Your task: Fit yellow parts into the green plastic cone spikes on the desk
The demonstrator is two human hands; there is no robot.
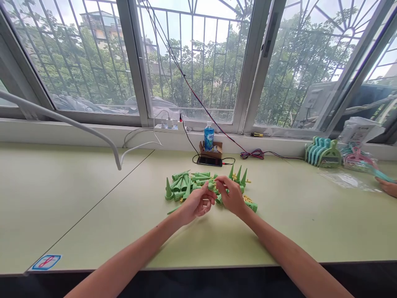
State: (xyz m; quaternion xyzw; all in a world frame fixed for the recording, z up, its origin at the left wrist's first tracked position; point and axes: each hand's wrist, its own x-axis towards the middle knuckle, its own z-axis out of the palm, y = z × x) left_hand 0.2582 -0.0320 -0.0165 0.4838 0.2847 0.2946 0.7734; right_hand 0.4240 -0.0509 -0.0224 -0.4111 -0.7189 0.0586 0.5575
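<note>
A heap of green cone-shaped plastic spikes [182, 185] with small yellow parts lies in the middle of the pale green table [93, 207]. Some cones stand upright [238, 176], others lie flat. My left hand [197, 203] and my right hand [231, 196] meet just in front of the heap. Both have curled fingers pinched on one small green piece [211, 186] held between them. Another green cone [252, 205] lies just right of my right wrist.
A blue-labelled water bottle [209, 137] stands on a small cardboard box by the window sill, a dark phone [209, 161] in front. Cables run along the sill. At the right are stacked teal hangers [321, 151], plastic bags, and another person's hand [387, 187].
</note>
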